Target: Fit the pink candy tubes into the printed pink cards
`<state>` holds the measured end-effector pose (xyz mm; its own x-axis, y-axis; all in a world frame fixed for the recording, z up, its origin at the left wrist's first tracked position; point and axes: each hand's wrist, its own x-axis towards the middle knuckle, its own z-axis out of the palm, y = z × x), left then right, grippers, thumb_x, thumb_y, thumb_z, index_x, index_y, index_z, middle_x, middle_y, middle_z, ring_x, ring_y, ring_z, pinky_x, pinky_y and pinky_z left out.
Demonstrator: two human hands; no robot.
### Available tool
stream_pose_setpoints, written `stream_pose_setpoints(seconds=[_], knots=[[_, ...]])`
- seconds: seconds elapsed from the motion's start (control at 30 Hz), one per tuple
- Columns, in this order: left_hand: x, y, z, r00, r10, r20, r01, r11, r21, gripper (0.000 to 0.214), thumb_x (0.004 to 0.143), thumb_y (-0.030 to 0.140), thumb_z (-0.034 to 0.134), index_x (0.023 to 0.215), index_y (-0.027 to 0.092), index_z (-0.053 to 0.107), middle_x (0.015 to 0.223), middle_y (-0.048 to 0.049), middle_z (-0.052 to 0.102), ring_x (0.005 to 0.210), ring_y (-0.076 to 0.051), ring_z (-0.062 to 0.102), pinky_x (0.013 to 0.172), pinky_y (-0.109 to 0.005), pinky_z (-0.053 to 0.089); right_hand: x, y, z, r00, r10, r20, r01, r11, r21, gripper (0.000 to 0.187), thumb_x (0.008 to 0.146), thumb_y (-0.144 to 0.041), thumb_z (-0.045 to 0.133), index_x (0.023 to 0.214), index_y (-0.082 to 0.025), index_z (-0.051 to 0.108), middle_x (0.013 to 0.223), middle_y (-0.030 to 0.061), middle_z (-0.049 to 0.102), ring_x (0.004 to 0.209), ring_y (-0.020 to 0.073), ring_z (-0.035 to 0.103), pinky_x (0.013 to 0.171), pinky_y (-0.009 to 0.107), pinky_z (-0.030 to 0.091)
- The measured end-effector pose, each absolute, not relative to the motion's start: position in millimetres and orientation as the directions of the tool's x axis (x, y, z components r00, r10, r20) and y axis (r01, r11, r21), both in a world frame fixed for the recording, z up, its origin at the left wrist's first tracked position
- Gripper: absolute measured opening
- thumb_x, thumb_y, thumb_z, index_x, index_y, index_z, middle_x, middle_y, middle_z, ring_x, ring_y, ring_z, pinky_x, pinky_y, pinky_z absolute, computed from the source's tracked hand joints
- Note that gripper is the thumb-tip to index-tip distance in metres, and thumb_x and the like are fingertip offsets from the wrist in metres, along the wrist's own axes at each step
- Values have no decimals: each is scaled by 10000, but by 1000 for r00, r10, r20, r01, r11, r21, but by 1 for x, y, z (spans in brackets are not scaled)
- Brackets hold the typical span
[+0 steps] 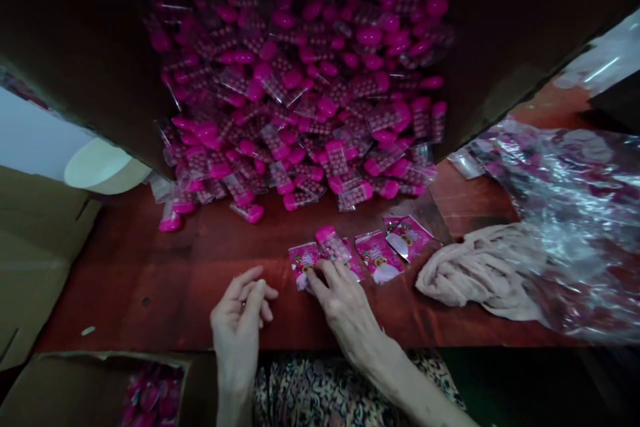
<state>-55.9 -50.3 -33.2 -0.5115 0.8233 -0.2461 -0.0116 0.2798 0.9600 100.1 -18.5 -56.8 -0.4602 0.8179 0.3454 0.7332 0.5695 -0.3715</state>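
Observation:
A heap of small clear packets with pink caps (305,93) spills out of a tipped cardboard box (75,47) onto a reddish wooden table (165,280). Near the front edge lie a few pink printed sachets (380,255) in a row, with a pink-capped packet (331,243) on top of them. My right hand (340,300) rests its fingertips on the leftmost sachet (303,261), fingers bent and pressing it. My left hand (240,317) lies beside it on the table, fingers loosely curled and apart, holding nothing.
A beige cloth (480,273) lies right of the sachets, beside a crumpled clear plastic bag (575,213). A cream round lid (100,165) sits at the left. An open carton with pink packets (150,397) stands below the table edge at lower left.

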Motion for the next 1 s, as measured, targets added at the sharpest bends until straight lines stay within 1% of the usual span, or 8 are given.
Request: stream_pose_setpoints(seconds=[0.1, 0.2, 0.3, 0.4, 0.63, 0.77, 0.87, 1.0], knots=[[-66, -52, -38, -549, 796, -256, -42, 280, 959, 278, 739, 333, 649, 936, 143, 604, 633, -6, 652, 440, -60, 456, 399, -165, 330, 95, -16, -70, -506, 789, 349, 709, 611, -353, 215, 888, -77, 441, 925, -133, 645, 782, 74, 611, 696, 198, 522, 592, 299, 470], [-60, -48, -42, -481, 830, -282, -44, 299, 953, 277, 756, 337, 632, 942, 134, 600, 621, -3, 645, 432, -55, 447, 399, -166, 323, 99, -15, -73, -515, 778, 360, 695, 625, -357, 222, 897, -84, 427, 917, -113, 646, 767, 79, 611, 682, 196, 513, 577, 293, 455], [-49, -41, -43, -408, 864, -295, -29, 310, 950, 277, 771, 334, 615, 951, 124, 596, 609, -1, 634, 431, -53, 438, 411, -167, 326, 100, -16, -72, -483, 797, 362, 698, 600, -391, 245, 917, -111, 401, 948, -112, 644, 795, 81, 616, 695, 187, 518, 598, 279, 455], [-41, -38, -42, -389, 869, -307, -9, 329, 944, 288, 775, 337, 606, 960, 117, 594, 601, 0, 625, 427, -53, 427, 410, -170, 321, 100, -17, -72, -428, 825, 369, 699, 561, -443, 274, 936, -144, 375, 943, -131, 649, 790, 71, 616, 702, 176, 530, 609, 264, 456], [-35, -36, -43, -381, 863, -332, 8, 362, 932, 287, 767, 342, 607, 942, 113, 601, 591, 6, 609, 420, -53, 407, 415, -178, 326, 101, -16, -75, -306, 881, 361, 697, 466, -545, 307, 932, -207, 421, 737, -171, 655, 679, 33, 587, 646, 151, 538, 576, 228, 437], [-34, -34, -47, -371, 868, -331, 18, 363, 931, 272, 782, 338, 593, 944, 120, 600, 587, 16, 596, 424, -54, 403, 440, -185, 348, 97, -14, -72, -276, 899, 340, 722, 427, -545, 291, 938, -226, 412, 799, -163, 661, 709, 45, 587, 644, 154, 542, 535, 230, 404], [-34, -31, -50, -357, 873, -332, 37, 369, 929, 270, 784, 336, 591, 950, 123, 598, 584, 21, 591, 423, -54, 398, 438, -185, 346, 94, -14, -71, -276, 900, 336, 734, 424, -530, 338, 943, -232, 395, 736, -175, 656, 654, 35, 564, 600, 158, 521, 493, 244, 360], [-35, -29, -51, -346, 875, -340, 33, 373, 927, 270, 774, 341, 601, 933, 123, 599, 569, 26, 582, 410, -50, 388, 423, -183, 335, 94, -14, -70, -265, 897, 355, 733, 426, -531, 411, 962, -237, 335, 709, -175, 653, 634, 37, 564, 586, 158, 515, 500, 248, 359]])
